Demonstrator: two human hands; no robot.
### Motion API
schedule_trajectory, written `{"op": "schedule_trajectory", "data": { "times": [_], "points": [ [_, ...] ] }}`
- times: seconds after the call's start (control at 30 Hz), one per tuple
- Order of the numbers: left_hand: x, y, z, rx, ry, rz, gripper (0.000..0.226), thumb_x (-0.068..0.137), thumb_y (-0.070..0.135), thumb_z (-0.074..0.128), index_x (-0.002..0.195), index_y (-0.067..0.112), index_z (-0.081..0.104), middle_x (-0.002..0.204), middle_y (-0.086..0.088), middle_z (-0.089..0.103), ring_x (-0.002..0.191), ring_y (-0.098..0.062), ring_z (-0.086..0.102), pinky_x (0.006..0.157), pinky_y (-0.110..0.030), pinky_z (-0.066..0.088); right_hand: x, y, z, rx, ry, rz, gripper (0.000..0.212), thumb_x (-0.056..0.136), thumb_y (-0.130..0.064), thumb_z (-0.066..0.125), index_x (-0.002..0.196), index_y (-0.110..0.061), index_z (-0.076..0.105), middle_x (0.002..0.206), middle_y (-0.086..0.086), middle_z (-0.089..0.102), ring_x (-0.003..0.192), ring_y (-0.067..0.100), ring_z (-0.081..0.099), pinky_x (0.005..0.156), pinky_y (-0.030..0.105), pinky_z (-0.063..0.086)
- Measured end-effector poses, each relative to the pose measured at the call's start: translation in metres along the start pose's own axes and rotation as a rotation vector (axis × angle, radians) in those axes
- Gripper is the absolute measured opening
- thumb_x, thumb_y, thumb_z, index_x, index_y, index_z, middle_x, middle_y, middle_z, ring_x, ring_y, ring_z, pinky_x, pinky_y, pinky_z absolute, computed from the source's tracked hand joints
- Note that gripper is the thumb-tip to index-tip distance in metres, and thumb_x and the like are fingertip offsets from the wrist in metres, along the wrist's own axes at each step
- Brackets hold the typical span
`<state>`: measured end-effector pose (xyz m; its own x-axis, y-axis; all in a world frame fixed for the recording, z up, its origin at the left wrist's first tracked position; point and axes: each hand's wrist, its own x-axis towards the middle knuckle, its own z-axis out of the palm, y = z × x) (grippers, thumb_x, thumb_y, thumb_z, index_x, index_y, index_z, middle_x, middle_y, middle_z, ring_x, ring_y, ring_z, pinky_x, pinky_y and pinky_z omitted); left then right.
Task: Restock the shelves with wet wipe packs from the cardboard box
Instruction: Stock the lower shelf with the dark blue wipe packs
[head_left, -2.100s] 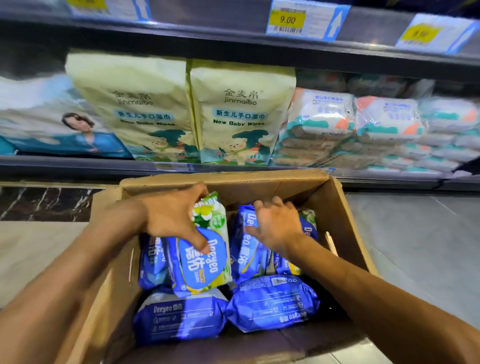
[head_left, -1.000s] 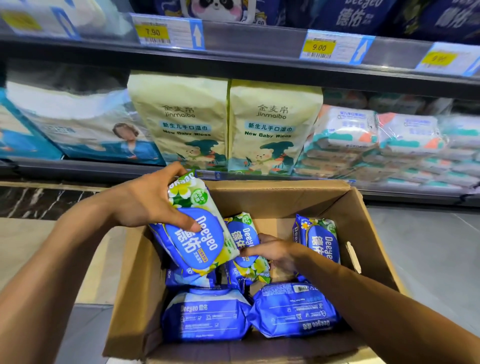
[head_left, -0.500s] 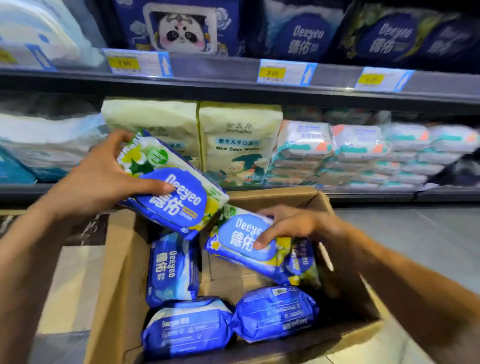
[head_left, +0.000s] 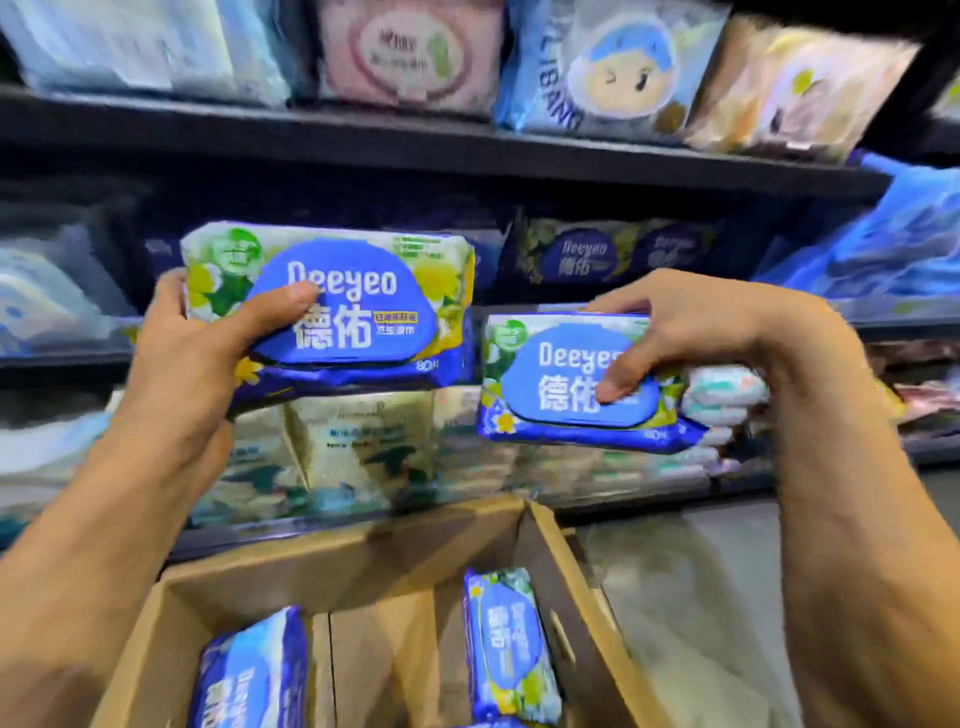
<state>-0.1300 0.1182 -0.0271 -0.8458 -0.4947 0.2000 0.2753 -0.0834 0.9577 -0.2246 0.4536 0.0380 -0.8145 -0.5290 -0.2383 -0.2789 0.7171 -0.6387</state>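
Left side: the left hand (head_left: 176, 364) grips the left pack (head_left: 332, 306). The thumb lies across the blue front label and the fingers are curled behind the pack's left end. The pack's long axis runs left to right, close to level. The printed face is towards the camera and the lettering reads upright.

Centre and right: the right pack (head_left: 566, 384) sits just beside the first and slightly lower. Its long axis is also horizontal, dipping a little to the right, with the face forward. The right hand (head_left: 691, 332) holds it with the fingers (head_left: 623, 304) hooked over the top edge and the thumb pressed on the lid flap.

Change noted: half a second ago both packs were tilted and barely clear of the cardboard box (head_left: 363, 561). They are now raised and levelled in front of the middle shelf (head_left: 571, 306), where shelved Deeyeo packs (head_left: 613, 254) of the same design stand, blurred.

Assessment: the lift is done and the placing stage is about to start. Both packs already face outwards as display requires.

Below: the box still holds remaining packs (head_left: 511, 644), so the restock is not complete.
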Motion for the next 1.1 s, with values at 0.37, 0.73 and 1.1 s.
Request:
{"op": "schedule_trajectory", "data": {
  "times": [0.37,0.73,1.1],
  "points": [
    [-0.018,0.000,0.080,0.176,0.049,-0.035,0.067,0.056,0.032,0.088,0.114,0.022,0.057,0.106,-0.003,0.077,0.075,-0.016,0.074,0.053,-0.029,0.056,-0.036,0.046,-0.053,0.092,0.213,-0.183,0.061,0.047,-0.032,0.097,0.105,-0.035,0.078,0.095,0.003,0.081,0.094,0.032,0.077,0.086,0.062,0.059],
    [0.003,0.002,0.128,0.348,0.060,0.007,0.061,0.059,0.025,0.091,0.111,0.020,0.059,0.101,0.000,0.078,0.087,-0.019,0.076,0.084,-0.044,0.060,-0.060,0.105,-0.084,0.179,0.390,-0.160,0.051,0.049,-0.030,0.097,0.091,-0.047,0.075,0.074,-0.014,0.078,0.057,0.000,0.069,0.055,0.015,0.055],
    [0.033,-0.044,0.208,0.114,0.125,0.033,0.065,0.068,0.026,0.090,0.119,0.019,0.051,0.112,0.000,0.073,0.085,-0.013,0.074,0.066,-0.035,0.061,-0.057,0.136,-0.079,0.183,0.401,-0.041,0.049,0.050,-0.033,0.098,0.093,-0.042,0.076,0.079,-0.019,0.077,0.067,0.001,0.071,0.065,0.022,0.053]
  ]
}}
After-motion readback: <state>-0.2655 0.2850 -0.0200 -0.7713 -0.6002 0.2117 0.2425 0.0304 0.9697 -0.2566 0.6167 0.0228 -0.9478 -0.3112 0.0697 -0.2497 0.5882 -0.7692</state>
